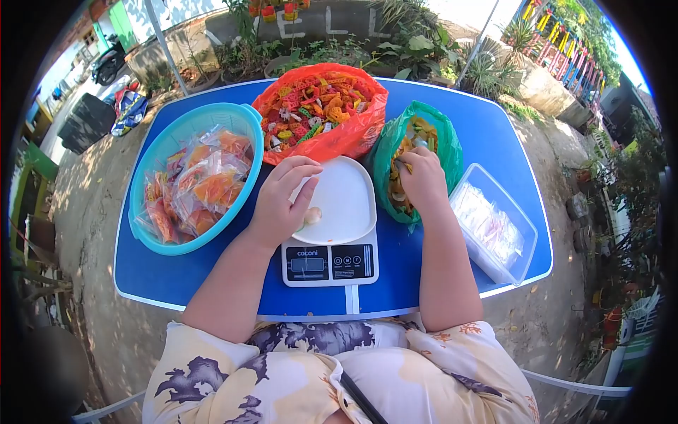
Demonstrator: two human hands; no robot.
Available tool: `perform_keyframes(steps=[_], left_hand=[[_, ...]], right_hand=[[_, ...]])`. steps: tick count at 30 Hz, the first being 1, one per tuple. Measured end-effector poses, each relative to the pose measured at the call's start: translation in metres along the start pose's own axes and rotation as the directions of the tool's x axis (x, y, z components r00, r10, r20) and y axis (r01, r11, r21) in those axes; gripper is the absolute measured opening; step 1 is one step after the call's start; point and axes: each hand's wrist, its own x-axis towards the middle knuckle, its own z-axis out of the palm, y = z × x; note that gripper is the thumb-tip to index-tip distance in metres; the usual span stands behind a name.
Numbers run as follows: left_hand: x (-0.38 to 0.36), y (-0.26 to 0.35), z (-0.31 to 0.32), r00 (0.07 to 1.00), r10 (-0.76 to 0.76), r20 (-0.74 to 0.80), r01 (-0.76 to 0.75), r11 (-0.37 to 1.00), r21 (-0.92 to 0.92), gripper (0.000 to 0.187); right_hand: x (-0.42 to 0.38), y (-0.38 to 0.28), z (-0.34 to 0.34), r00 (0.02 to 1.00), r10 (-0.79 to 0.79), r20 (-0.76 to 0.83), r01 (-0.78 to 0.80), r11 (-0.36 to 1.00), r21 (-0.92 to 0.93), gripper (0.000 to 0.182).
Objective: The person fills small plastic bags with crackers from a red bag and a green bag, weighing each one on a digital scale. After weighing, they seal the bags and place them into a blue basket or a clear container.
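My left hand [288,200] is over the left side of a white tray [342,201] on a kitchen scale [330,265], its fingers apart and nothing seen between them. A small pale piece [312,215] lies on the tray beside my thumb. My right hand [422,177] reaches into a green plastic bag [452,145] of yellowish snack pieces [424,131], fingers bent together, a dark or silvery bit showing near the fingertips; what they hold is not clear.
A turquoise basket [256,127] of filled clear packets [215,177] is at the left. Behind the scale sits a red bag [353,145] of colourful snacks. A clear box [530,261] of plastic bags stands at the right of the blue table [212,272].
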Motion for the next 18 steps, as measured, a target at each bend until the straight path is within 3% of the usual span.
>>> perform_keyframes(steps=[2, 3, 5, 8, 11, 15, 18], left_hand=[[0.000, 0.000, 0.001, 1.000, 0.002, -0.001, -0.002, 1.000, -0.006, 0.017], [0.000, 0.000, 0.001, 1.000, 0.001, -0.001, -0.001, 1.000, -0.008, 0.017], [0.000, 0.000, 0.001, 1.000, -0.018, 0.007, 0.018, 1.000, -0.015, 0.016], [-0.001, 0.000, 0.000, 0.998, -0.057, 0.025, 0.058, 0.998, -0.022, 0.015], [-0.001, 0.000, 0.000, 0.999, -0.050, 0.018, 0.050, 0.999, -0.013, 0.016], [0.000, -0.002, 0.000, 1.000, -0.030, -0.003, 0.030, 0.999, -0.012, 0.017], [-0.001, -0.004, 0.002, 1.000, -0.030, 0.002, 0.030, 0.999, -0.032, 0.016]], right_hand=[[0.004, -0.004, -0.004, 0.995, 0.055, -0.080, -0.042, 0.986, 0.164, 0.014], [0.005, -0.009, -0.007, 0.996, 0.090, -0.020, -0.076, 0.925, 0.373, 0.015], [0.005, -0.023, -0.012, 0.986, 0.116, 0.116, -0.165, 0.673, 0.721, 0.018], [-0.004, -0.051, -0.017, 0.946, -0.020, 0.323, -0.275, 0.480, 0.833, 0.027], [-0.007, -0.060, -0.010, 0.944, -0.077, 0.322, -0.206, 0.624, 0.754, 0.030], [0.014, -0.023, -0.004, 0.955, 0.243, 0.169, -0.279, 0.549, 0.788, 0.031], [0.032, 0.019, 0.018, 0.958, 0.278, -0.072, -0.191, 0.806, 0.561, 0.030]])
